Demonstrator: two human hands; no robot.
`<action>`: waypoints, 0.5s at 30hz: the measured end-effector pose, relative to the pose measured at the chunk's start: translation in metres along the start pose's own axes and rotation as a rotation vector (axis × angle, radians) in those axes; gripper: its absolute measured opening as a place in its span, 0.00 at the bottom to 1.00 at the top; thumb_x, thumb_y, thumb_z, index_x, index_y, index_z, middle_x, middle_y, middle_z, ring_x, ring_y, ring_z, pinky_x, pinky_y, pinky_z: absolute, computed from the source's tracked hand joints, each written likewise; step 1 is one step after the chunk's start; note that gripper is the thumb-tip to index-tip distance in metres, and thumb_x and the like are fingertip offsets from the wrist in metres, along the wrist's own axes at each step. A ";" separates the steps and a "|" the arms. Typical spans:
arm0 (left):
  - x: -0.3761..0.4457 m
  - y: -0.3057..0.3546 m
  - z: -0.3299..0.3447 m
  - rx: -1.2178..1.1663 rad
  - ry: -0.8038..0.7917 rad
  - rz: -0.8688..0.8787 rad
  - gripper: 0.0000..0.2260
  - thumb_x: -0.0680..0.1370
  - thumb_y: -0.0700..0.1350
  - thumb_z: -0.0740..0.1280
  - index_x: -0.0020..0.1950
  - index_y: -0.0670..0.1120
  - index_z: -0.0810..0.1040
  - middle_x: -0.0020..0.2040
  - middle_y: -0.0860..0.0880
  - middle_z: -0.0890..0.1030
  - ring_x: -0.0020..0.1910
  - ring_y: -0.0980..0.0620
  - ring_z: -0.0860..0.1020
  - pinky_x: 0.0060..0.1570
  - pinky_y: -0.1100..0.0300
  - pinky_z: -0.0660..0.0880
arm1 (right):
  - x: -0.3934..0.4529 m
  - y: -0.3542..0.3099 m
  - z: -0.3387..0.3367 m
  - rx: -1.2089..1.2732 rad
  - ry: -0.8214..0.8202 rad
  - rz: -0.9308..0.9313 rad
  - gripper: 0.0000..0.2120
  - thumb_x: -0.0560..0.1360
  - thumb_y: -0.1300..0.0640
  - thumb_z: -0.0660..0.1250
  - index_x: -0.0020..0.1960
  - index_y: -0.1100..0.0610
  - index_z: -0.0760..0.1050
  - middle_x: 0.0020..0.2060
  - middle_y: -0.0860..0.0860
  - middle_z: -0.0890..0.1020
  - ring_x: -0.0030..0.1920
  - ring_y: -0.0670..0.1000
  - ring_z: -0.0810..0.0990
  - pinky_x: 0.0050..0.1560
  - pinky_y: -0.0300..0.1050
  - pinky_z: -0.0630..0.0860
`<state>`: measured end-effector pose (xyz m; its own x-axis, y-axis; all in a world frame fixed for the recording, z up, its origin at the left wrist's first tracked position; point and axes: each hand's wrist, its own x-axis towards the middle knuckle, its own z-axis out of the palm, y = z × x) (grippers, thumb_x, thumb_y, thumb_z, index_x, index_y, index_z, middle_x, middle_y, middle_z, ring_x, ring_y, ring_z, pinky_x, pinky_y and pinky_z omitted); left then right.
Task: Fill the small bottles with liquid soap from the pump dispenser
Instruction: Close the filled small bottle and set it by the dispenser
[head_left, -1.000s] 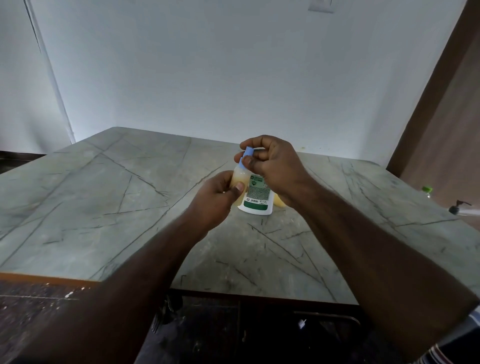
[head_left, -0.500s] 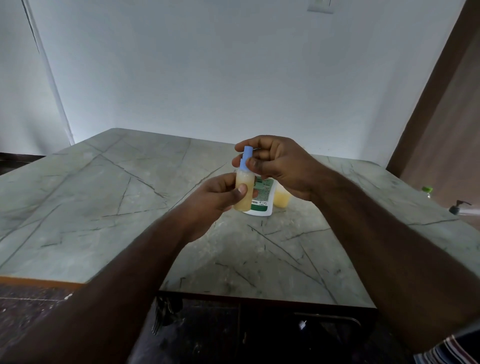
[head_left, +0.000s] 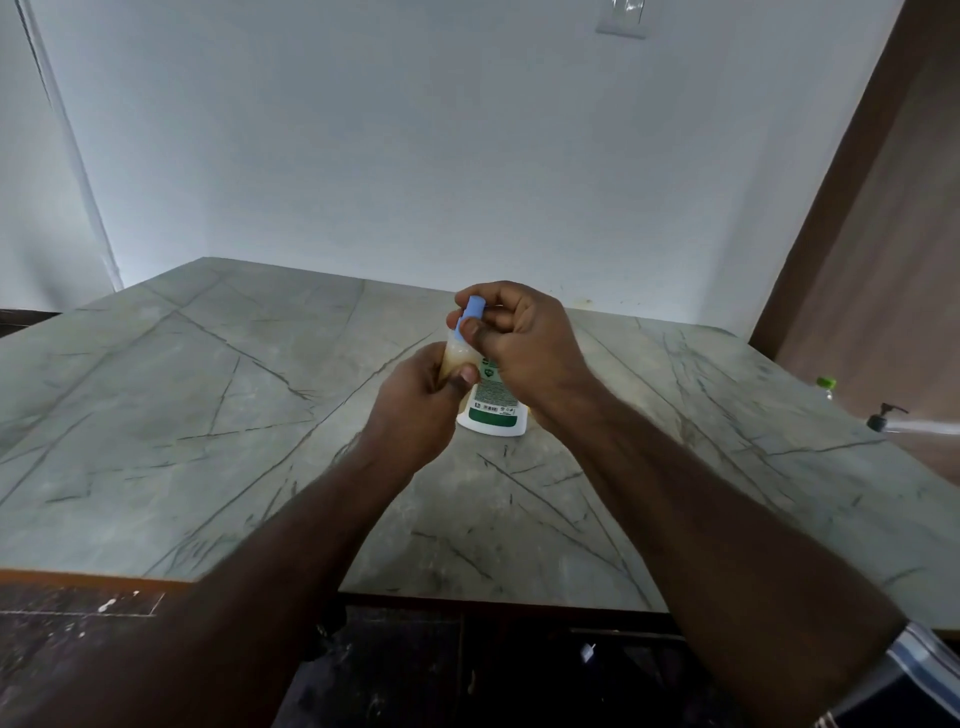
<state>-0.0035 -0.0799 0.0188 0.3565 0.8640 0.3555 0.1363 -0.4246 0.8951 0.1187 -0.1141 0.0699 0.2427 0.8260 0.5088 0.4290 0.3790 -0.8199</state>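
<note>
The left hand (head_left: 415, 400) grips a small bottle (head_left: 457, 358) of yellowish soap, held upright above the stone table (head_left: 208, 415). The right hand (head_left: 524, 343) pinches the bottle's blue cap (head_left: 472, 310) between thumb and fingers. Just behind the hands stands the dispenser (head_left: 493, 410) — white with a green label, its top hidden. Far right, another pump bottle (head_left: 883, 418) sits at the table's edge.
</note>
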 end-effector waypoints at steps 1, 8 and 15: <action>0.000 0.000 0.001 -0.008 -0.007 0.000 0.05 0.84 0.46 0.64 0.57 0.50 0.78 0.53 0.47 0.85 0.53 0.48 0.82 0.55 0.46 0.80 | 0.000 -0.001 -0.001 0.005 -0.008 0.007 0.11 0.76 0.68 0.68 0.58 0.62 0.79 0.49 0.53 0.85 0.46 0.43 0.85 0.47 0.38 0.81; 0.000 0.003 -0.008 -0.097 -0.270 -0.030 0.18 0.81 0.53 0.67 0.68 0.47 0.77 0.58 0.51 0.85 0.59 0.53 0.83 0.63 0.48 0.77 | 0.003 -0.010 -0.034 0.024 -0.122 0.049 0.13 0.75 0.64 0.70 0.59 0.59 0.78 0.48 0.53 0.87 0.51 0.51 0.85 0.52 0.49 0.81; 0.011 -0.018 -0.005 0.150 -0.045 -0.149 0.31 0.76 0.54 0.75 0.75 0.50 0.68 0.71 0.49 0.75 0.63 0.51 0.73 0.57 0.52 0.75 | 0.001 -0.017 -0.086 -0.006 0.054 0.027 0.14 0.76 0.60 0.71 0.60 0.55 0.77 0.46 0.52 0.87 0.51 0.53 0.85 0.48 0.47 0.77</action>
<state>-0.0062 -0.0610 0.0076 0.3625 0.9087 0.2071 0.3253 -0.3316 0.8855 0.1868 -0.1554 0.1071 0.3005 0.8123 0.4998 0.4269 0.3541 -0.8321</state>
